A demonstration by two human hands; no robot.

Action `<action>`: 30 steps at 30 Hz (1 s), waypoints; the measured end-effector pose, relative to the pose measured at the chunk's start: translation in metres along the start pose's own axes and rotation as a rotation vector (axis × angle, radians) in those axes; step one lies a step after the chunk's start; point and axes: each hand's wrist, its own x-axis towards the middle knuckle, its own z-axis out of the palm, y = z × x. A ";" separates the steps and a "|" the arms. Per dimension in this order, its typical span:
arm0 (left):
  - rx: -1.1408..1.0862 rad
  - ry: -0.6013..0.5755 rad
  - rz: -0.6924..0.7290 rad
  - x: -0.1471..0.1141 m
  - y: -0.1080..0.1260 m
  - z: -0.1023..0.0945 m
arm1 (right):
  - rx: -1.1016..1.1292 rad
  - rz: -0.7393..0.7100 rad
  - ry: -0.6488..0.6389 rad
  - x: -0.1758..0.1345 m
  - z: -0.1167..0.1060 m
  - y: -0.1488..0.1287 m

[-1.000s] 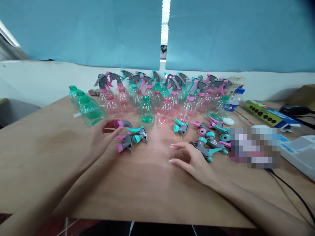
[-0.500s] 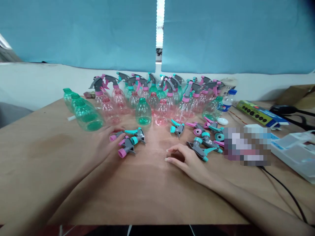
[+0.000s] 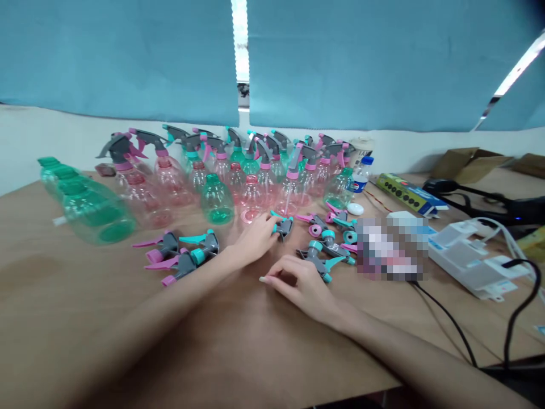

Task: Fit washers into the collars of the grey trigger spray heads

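My left hand (image 3: 258,240) reaches across the middle of the table, its fingers closed at the near end of a grey and teal trigger spray head (image 3: 284,227). Some of those fingertips are hidden. Closer to me, my right hand (image 3: 300,284) rests on the wood, thumb and index finger curled together with nothing visible in them. Several loose spray heads (image 3: 317,258) lie just beyond the right hand. A second group of grey, pink and teal spray heads (image 3: 183,264) lies left of my left forearm. Uncapped bottles, one green (image 3: 217,201) and one pink (image 3: 252,199), stand behind the left hand.
Pink and green bottles with spray heads fitted (image 3: 264,165) crowd the back. Green bottles (image 3: 96,213) stand at left. On the right are a Pepsi bottle (image 3: 361,175), a white lid (image 3: 355,209), a yellow-blue box (image 3: 409,193), a clear plastic tray (image 3: 472,261) and black cables (image 3: 451,318).
My left hand has moved right, from the left group of spray heads to the teal one in the middle. My right thumb and index finger have come together. The view has turned right.
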 end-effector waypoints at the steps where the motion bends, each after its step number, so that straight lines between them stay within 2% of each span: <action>1: -0.018 0.000 0.001 -0.002 -0.002 0.004 | -0.004 0.004 0.008 0.001 -0.001 0.001; 4: -0.074 0.005 0.005 -0.021 -0.002 0.009 | -0.008 0.015 0.046 0.002 -0.003 0.004; 9: -0.180 0.044 -0.045 -0.074 0.017 -0.003 | -0.110 -0.061 0.096 0.000 -0.003 0.004; 13: -0.603 0.098 -0.232 -0.098 0.032 -0.008 | -0.108 -0.074 0.071 -0.003 0.000 -0.002; 16: -0.841 0.170 -0.337 -0.100 0.033 -0.005 | -0.073 -0.002 0.037 -0.003 0.000 -0.004; 18: -0.925 0.226 -0.387 -0.099 0.031 -0.003 | -0.055 0.042 0.031 -0.001 0.000 -0.003; 21: -0.920 0.274 -0.382 -0.101 0.029 -0.002 | -0.035 0.056 0.015 0.002 0.000 -0.002; 25: -0.759 0.333 -0.239 -0.105 0.032 -0.006 | -0.017 0.058 0.010 0.000 0.000 -0.002; 30: -0.763 0.304 -0.164 -0.107 0.034 -0.008 | -0.044 0.072 0.039 -0.002 -0.002 0.000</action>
